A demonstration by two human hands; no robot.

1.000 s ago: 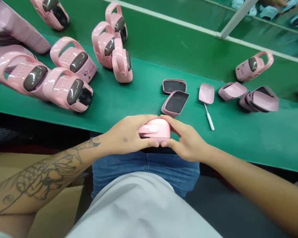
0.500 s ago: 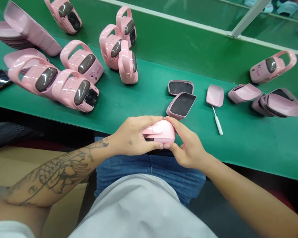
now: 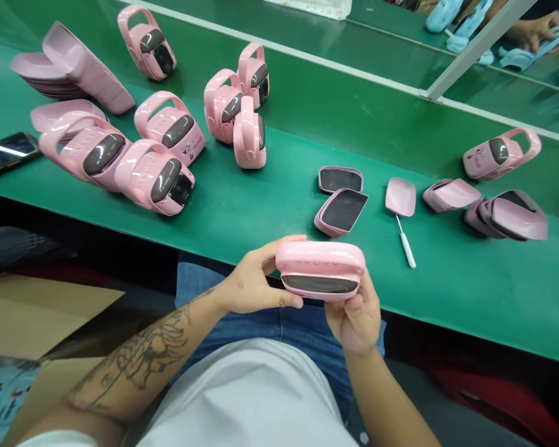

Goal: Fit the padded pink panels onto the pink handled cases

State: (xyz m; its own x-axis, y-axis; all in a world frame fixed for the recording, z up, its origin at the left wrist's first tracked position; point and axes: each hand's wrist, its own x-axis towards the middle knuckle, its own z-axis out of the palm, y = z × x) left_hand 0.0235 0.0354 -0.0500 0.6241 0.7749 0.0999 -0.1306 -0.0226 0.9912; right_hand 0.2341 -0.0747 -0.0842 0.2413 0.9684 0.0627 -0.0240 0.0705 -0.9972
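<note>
In both hands I hold a glossy pink plastic case (image 3: 320, 270) with a dark window along its near side. My left hand (image 3: 256, 276) grips its left end, fingers curled behind it and thumb below. My right hand (image 3: 354, 316) supports its right end from underneath. Just beyond the case, two pink frames with dark panels (image 3: 341, 210) lie on the green bench. To the right of them lie a loose pink cover (image 3: 400, 197) and a white-handled pick (image 3: 407, 250). My hands touch neither.
Several pink handled cases (image 3: 172, 127) crowd the green bench (image 3: 447, 285) at left, near a stack of pink shells (image 3: 46, 74) and a phone (image 3: 7, 152). More pink parts (image 3: 505, 214) lie at right. Beyond a white rail, a co-worker's hand (image 3: 533, 31) handles pale blue items.
The pink case has been lifted and turned, so its dark window now faces me. My right hand has moved beneath it, and my view has shifted slightly.
</note>
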